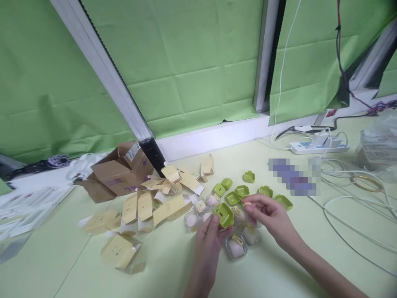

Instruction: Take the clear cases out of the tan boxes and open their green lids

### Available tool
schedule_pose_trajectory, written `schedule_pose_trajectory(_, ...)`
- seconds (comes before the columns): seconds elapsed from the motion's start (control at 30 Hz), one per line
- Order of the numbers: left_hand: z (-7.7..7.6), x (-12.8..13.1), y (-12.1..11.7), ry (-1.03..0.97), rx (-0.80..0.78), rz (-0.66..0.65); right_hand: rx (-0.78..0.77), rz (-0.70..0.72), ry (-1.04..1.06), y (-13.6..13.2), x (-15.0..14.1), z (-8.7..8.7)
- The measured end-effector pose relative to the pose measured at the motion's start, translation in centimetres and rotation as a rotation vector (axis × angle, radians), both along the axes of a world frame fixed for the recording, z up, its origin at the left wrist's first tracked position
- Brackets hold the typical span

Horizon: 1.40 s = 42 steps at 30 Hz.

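My left hand [208,238] holds a small green flower-shaped cover [223,218] by its edge, its hollow side facing me and a dark slot in its middle. To the right, my right hand [269,213] is closed in a pinch, with a bit of something thin and yellow [247,203] at its fingertips. Below and around the hands lie several clear cases with pale pinkish contents and yellow loops, among them a front case [236,247] and a left case [192,221]. More green covers [249,176] are spread just behind my hands; some are partly hidden.
Opened yellow cartons [169,210] are heaped at left, before a brown cardboard box [124,176] and a black upright object [153,155]. On the right are a power strip [319,147], loose white cables [347,223] and a clear plastic bag [378,145]. Green blinds hang behind.
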<state>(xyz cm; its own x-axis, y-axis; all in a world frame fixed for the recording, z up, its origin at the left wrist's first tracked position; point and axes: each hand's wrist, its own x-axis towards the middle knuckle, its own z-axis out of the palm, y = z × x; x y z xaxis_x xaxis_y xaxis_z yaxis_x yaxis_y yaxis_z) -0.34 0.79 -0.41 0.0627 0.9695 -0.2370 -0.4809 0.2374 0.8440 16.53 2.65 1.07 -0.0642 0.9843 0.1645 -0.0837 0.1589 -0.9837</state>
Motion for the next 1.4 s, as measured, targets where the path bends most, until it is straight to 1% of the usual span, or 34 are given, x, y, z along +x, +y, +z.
schedule_pose_trajectory(0.1, 0.3, -0.1, 0.1, -0.049, 0.017, -0.017, -0.052, 0.113, 0.062, -0.2, -0.4, 0.1)
schedule_pose_trajectory(0.17, 0.4, -0.1, 0.1, -0.042, 0.040, -0.044, -0.040, 0.101, 0.029, -0.1, -0.5, -0.1)
schedule_pose_trajectory(0.23, 0.4, -0.1, 0.1, -0.015, 0.048, -0.063, 0.044, 0.040, -0.095, 0.1, -0.4, -0.3)
schedule_pose_trajectory(0.3, 0.1, 0.0, 0.0, 0.015, 0.038, -0.086, 0.182, -0.027, -0.254, 0.3, -0.3, -0.6)
schedule_pose_trajectory(0.37, -0.1, 0.1, -0.1, 0.048, 0.023, -0.112, 0.293, -0.056, -0.370, 0.3, -0.4, -0.8)
schedule_pose_trajectory(0.43, -0.4, 0.3, -0.3, 0.072, 0.016, -0.133, 0.350, -0.074, -0.427, 0.3, -0.5, -1.0)
schedule_pose_trajectory(0.53, -0.6, 0.6, -0.5, 0.048, 0.008, -0.110, 0.417, -0.113, -0.476, 0.1, -0.7, -1.2)
schedule_pose_trajectory(0.63, -0.7, 0.6, -0.6, 0.038, 0.008, -0.126, 0.454, -0.094, -0.491, 0.1, -0.7, -1.3)
schedule_pose_trajectory(0.73, -0.7, 0.3, -0.6, 0.076, 0.037, -0.184, 0.393, -0.038, -0.433, 0.0, -0.6, -1.4)
schedule_pose_trajectory(0.8, -0.7, 0.1, -0.6, 0.090, 0.055, -0.199, 0.343, -0.020, -0.395, -0.1, -0.6, -1.4)
schedule_pose_trajectory(0.87, -0.9, 0.0, -0.6, 0.111, 0.069, -0.210, 0.332, -0.016, -0.386, -0.2, -0.6, -1.4)
schedule_pose_trajectory(0.93, -1.1, 0.0, -0.5, 0.152, 0.088, -0.205, 0.318, 0.002, -0.384, -0.3, -0.7, -1.5)
schedule_pose_trajectory(1.0, -1.2, 0.0, -0.5, 0.192, 0.109, -0.171, 0.271, 0.043, -0.366, -0.3, -0.7, -1.5)
schedule_pose_trajectory(1.07, -1.0, 0.0, -0.4, 0.215, 0.109, -0.149, 0.200, 0.082, -0.336, -0.3, -0.6, -1.4)
schedule_pose_trajectory(1.17, -0.3, -0.2, -0.2, 0.234, 0.089, -0.203, 0.101, 0.112, -0.287, -0.3, -0.4, -1.0)
schedule_pose_trajectory(1.27, 0.1, -0.5, 0.0, 0.259, 0.105, -0.231, 0.051, 0.143, -0.246, -0.2, -0.2, -0.7)
schedule_pose_trajectory(1.4, -0.7, -0.9, 0.1, 0.297, 0.123, -0.245, 0.017, 0.236, -0.204, -0.3, -0.1, -0.6)
